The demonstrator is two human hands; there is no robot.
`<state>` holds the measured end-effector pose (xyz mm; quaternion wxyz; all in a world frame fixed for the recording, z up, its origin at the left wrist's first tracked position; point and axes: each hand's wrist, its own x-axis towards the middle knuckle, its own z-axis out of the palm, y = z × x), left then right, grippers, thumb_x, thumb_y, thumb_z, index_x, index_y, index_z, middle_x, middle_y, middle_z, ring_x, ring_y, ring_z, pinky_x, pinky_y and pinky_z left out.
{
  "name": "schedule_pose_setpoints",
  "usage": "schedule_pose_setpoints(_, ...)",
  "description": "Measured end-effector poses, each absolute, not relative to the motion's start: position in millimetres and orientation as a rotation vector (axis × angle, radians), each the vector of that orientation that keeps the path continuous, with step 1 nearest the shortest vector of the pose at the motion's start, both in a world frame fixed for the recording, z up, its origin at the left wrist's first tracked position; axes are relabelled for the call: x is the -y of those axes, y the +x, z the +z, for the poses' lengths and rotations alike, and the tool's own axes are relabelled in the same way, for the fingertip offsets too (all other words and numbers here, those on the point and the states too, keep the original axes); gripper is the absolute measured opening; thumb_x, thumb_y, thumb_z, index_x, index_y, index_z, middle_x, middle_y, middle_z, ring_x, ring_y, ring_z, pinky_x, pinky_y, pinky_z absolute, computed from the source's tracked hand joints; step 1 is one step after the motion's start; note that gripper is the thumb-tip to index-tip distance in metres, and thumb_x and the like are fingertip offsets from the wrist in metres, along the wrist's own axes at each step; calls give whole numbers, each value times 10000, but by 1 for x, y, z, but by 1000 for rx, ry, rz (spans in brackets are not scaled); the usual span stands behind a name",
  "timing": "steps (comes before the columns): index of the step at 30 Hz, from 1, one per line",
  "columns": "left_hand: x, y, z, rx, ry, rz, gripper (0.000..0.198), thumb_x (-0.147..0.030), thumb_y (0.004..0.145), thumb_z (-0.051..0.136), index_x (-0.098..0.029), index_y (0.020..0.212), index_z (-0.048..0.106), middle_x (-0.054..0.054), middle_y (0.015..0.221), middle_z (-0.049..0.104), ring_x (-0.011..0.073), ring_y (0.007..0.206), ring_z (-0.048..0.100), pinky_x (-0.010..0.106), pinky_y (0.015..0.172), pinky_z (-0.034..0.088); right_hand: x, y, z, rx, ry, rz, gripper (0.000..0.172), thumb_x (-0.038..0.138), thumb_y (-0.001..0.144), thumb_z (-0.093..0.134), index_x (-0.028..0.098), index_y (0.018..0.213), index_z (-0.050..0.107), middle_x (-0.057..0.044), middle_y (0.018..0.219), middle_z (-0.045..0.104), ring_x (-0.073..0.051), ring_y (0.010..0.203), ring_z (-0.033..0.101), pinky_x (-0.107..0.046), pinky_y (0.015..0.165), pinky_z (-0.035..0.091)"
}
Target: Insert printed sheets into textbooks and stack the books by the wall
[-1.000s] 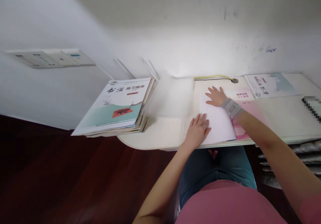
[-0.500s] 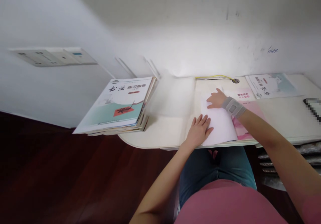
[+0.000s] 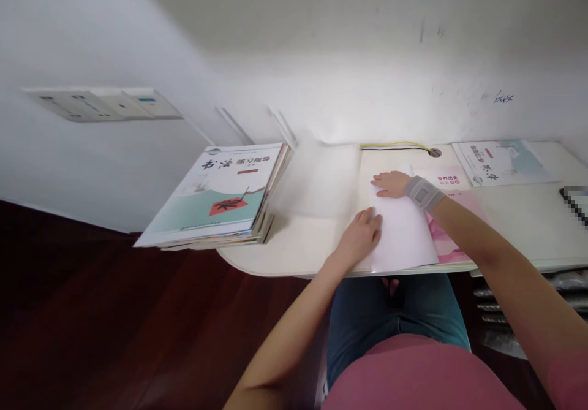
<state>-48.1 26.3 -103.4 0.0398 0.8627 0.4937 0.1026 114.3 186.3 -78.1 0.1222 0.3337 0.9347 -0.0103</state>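
While white paper sheet point(image 3: 404, 232) lies over pink booklet point(image 3: 452, 238) on cream desk point(image 3: 298, 257), left hand point(image 3: 361, 236) rests fingers-together on sheet's left edge, right hand point(image 3: 390, 184) lies flat near top edge; neither pinches. Step looks like steadying sheet; any lift calls for fingertips under edge.

Premises consistent with a home study or student's room. A cream, round-cornered desk point(image 3: 294, 261) stands against a white painted wall point(image 3: 321, 73) with pen marks point(image 3: 503, 97) at upper right, a wall switch panel point(image 3: 103, 103) at upper left, and a dark wooden floor point(image 3: 92, 312) at lower left. Stacked school workbooks point(image 3: 220, 195) and a pink history textbook point(image 3: 448, 178) on the desk indicate study use.
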Motion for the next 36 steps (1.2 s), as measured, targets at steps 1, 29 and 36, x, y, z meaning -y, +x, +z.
schedule_pose_setpoints(1, -32, -49, -101, -1528, 2644, 266, 386, -256, 907, 412, -136, 1257, 523, 164, 1403, 450, 271, 1293, 415, 422, 1040, 375, -186, 115, -78, -2729, 960, -38, 497, 399, 933, 386, 174, 1375, 412, -123, 1475, 369, -268, 1313, 395, -417, 1006, 383)
schedule_pose_setpoints(29, -28, -36, -85, -1568, 2653, 34, 578, -475, 930, 363, -182, 1427, 349, 150, 1523, 239, 320, 1415, 158, 583, 1111, 140, -156, 190, -111, -3106, 1864, -390, 503, 452, 891, 457, 166, 1298, 536, -115, 1439, 424, -245, 1382, 284, -461, 1116, 280)
schedule_pose_setpoints(36, -28, -18, -90, -1296, 2636, -129, 839, -688, 839, 341, -132, 1461, 253, 194, 1519, 205, 335, 1413, 157, 630, 1086, 123, -145, 206, -124, -3089, 1812, -371, 616, 526, 878, 437, 163, 1377, 441, -134, 1497, 315, -265, 1408, 204, -495, 1120, 242)
